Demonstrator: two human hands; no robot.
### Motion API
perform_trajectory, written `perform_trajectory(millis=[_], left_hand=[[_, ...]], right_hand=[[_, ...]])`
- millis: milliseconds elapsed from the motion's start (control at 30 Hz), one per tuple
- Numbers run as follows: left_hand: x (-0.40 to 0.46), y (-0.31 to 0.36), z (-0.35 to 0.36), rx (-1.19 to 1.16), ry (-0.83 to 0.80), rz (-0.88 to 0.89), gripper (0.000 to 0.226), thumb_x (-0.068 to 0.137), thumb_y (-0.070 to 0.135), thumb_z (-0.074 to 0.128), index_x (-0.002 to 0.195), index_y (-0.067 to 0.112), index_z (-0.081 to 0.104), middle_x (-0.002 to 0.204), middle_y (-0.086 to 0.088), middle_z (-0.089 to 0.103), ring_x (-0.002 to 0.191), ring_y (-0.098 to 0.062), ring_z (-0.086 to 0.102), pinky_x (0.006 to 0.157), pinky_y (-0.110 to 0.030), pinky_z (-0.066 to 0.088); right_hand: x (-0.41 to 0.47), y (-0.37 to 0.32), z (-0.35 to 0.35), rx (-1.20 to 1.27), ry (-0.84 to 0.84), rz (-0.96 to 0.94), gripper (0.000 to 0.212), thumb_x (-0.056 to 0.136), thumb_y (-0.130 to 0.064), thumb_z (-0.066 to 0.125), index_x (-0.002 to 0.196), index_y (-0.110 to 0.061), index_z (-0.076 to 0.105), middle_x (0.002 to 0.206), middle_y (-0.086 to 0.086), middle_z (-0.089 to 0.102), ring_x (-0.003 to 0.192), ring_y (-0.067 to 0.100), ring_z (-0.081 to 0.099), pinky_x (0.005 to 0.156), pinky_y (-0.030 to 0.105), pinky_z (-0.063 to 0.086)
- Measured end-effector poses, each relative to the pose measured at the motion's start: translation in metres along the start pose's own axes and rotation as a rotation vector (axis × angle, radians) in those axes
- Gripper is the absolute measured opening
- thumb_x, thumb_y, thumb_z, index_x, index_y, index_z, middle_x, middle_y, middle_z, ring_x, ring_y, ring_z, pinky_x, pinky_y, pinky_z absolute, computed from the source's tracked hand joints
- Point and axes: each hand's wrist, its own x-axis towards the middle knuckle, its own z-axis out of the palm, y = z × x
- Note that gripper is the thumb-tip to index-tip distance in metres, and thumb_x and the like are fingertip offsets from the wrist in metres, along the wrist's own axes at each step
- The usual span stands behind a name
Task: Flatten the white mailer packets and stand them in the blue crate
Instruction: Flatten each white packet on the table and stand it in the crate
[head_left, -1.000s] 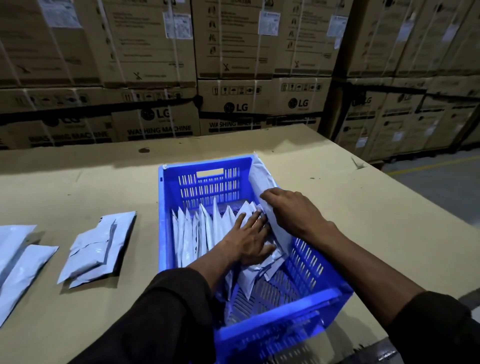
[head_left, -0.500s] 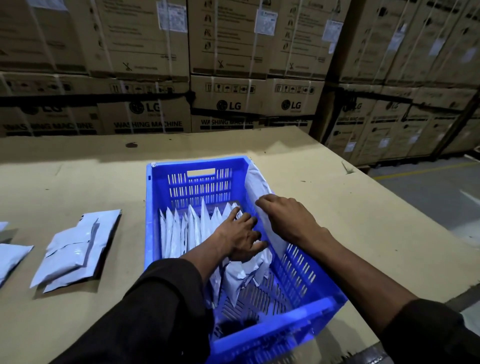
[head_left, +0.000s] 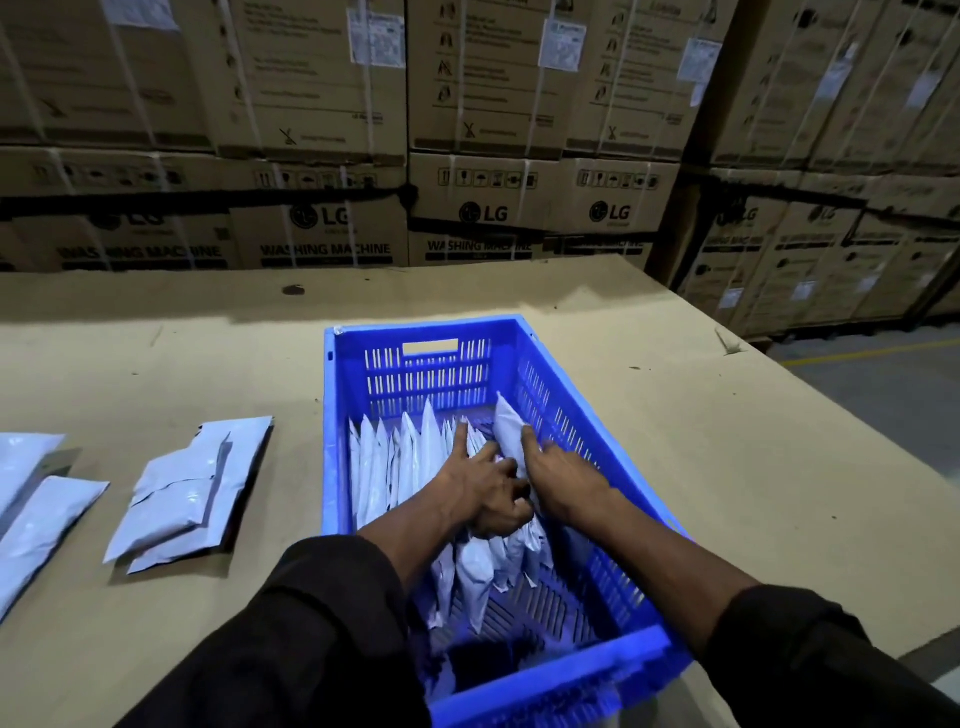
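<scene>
Crate: a blue crate (head_left: 498, 332), slotted on walls and floor, is sitting on the counter (head_left: 727, 467) directly before the person, long side running away from the camera.
Packets in crate: a row of white mailer packets (head_left: 410, 457) is standing on edge against the crate's left wall, filling the left and middle of the far half; several more are lying slumped toward the near end under the hands.
Newest packet: one white packet (head_left: 506, 428) is leaning upright at the right end of the row, just beside the crate's right wall.
Left hand: the left hand (head_left: 485, 491) is lying over the tops of the standing packets, index finger stretched forward, the other fingers curling down into the row; whether it is gripping a packet cannot be told.
Right hand: the right hand (head_left: 561, 480) is resting against the newest packet, fingers straight and pointing forward, pressing it toward the row; the fingertips are touching its side.
Sleeves: both forearms are reaching in from the near edge in dark sleeves (head_left: 311, 623).
Loose packets: a small pile of unsorted white packets (head_left: 192, 493) is lying flat on the counter left of the crate, well apart from it; further packets (head_left: 47, 509) are lying at the left edge of the view.
Background: stacked LG washing machine cartons (head_left: 467, 156) are standing behind the counter.
</scene>
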Motion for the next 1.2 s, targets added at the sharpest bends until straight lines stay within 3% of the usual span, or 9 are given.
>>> perform_trajectory(millis=[67, 200, 367, 567, 633, 733, 867, 1033, 1200], left_hand=[[-0.002, -0.001, 0.0, 0.032, -0.03, -0.041, 0.056, 0.101, 0.055, 0.022, 0.146, 0.035, 0.049, 0.155, -0.001, 0.043, 0.151, -0.031, 0.024, 0.107, -0.081, -0.012], [-0.008, -0.002, 0.005, -0.011, 0.013, -0.124, 0.065, 0.103, 0.061, 0.021, 0.16, 0.032, 0.025, 0.168, -0.004, 0.024, 0.157, -0.031, 0.01, 0.109, -0.08, -0.01], [-0.016, 0.0, -0.002, -0.267, -0.045, -0.289, 0.079, 0.101, 0.071, 0.016, 0.165, 0.028, 0.002, 0.173, -0.002, -0.008, 0.157, -0.031, -0.018, 0.108, -0.08, -0.013], [-0.026, 0.002, -0.004, -0.397, -0.07, -0.235, 0.069, 0.107, 0.057, 0.021, 0.165, 0.026, -0.002, 0.172, 0.001, -0.015, 0.155, -0.028, -0.026, 0.115, -0.073, -0.012], [-0.03, -0.002, -0.011, -0.398, -0.03, -0.245, 0.068, 0.108, 0.055, 0.023, 0.165, 0.025, 0.001, 0.172, 0.0, -0.013, 0.156, -0.028, -0.021, 0.115, -0.073, -0.012], [-0.043, -0.012, -0.022, -0.31, 0.068, -0.255, 0.068, 0.107, 0.049, 0.031, 0.165, 0.02, 0.007, 0.173, -0.003, -0.007, 0.158, -0.03, -0.015, 0.117, -0.073, -0.007], [-0.072, -0.037, -0.033, -0.13, 0.309, -0.342, 0.068, 0.103, 0.047, 0.043, 0.161, 0.019, 0.021, 0.172, -0.005, 0.006, 0.159, -0.031, -0.005, 0.12, -0.07, 0.003], [-0.125, -0.086, -0.025, -0.08, 0.648, -0.451, 0.062, 0.089, 0.049, 0.036, 0.134, 0.014, 0.061, 0.153, -0.013, 0.048, 0.147, -0.037, 0.034, 0.109, -0.069, 0.032], [-0.214, -0.144, 0.007, -0.047, 0.749, -0.599, 0.057, 0.091, 0.047, 0.035, 0.128, 0.012, 0.062, 0.151, -0.015, 0.048, 0.143, -0.041, 0.036, 0.107, -0.063, 0.036]], right_hand=[[0.0, -0.002, 0.008, 0.068, -0.071, 0.03, 0.082, 0.097, -0.013, 0.052, 0.156, -0.001, -0.003, 0.13, 0.031, 0.053, 0.115, 0.045, 0.059, 0.086, 0.045, 0.048], [0.002, -0.003, 0.014, 0.206, -0.138, 0.105, 0.091, 0.094, -0.024, 0.059, 0.156, -0.002, -0.003, 0.126, 0.033, 0.055, 0.116, 0.045, 0.058, 0.087, 0.043, 0.048], [0.001, -0.006, 0.006, 0.207, -0.215, 0.123, 0.068, 0.096, -0.017, 0.052, 0.152, -0.003, 0.017, 0.133, 0.031, 0.052, 0.122, 0.044, 0.055, 0.09, 0.041, 0.049], [-0.015, -0.014, -0.018, 0.057, -0.155, 0.131, 0.047, 0.095, -0.033, 0.055, 0.132, -0.005, 0.048, 0.135, 0.02, 0.056, 0.123, 0.037, 0.056, 0.094, 0.04, 0.048], [-0.023, -0.017, -0.029, 0.019, -0.056, 0.135, 0.044, 0.096, -0.037, 0.054, 0.129, -0.007, 0.055, 0.132, 0.017, 0.059, 0.12, 0.038, 0.059, 0.092, 0.04, 0.05], [-0.027, -0.025, -0.042, 0.054, 0.231, 0.126, 0.034, 0.098, -0.038, 0.047, 0.117, -0.012, 0.057, 0.117, 0.015, 0.066, 0.107, 0.04, 0.064, 0.081, 0.042, 0.052], [-0.018, -0.05, -0.064, 0.177, 0.522, -0.027, 0.026, 0.097, -0.036, 0.048, 0.105, -0.014, 0.06, 0.106, 0.012, 0.068, 0.095, 0.038, 0.067, 0.071, 0.041, 0.05], [-0.012, -0.117, -0.098, 0.206, 0.628, -0.253, 0.028, 0.095, -0.031, 0.051, 0.11, -0.011, 0.063, 0.105, 0.013, 0.069, 0.095, 0.035, 0.066, 0.072, 0.042, 0.052], [-0.006, -0.217, -0.128, 0.134, 0.578, -0.42, 0.032, 0.097, -0.034, 0.047, 0.119, -0.013, 0.058, 0.114, 0.011, 0.066, 0.103, 0.036, 0.063, 0.076, 0.041, 0.05]])
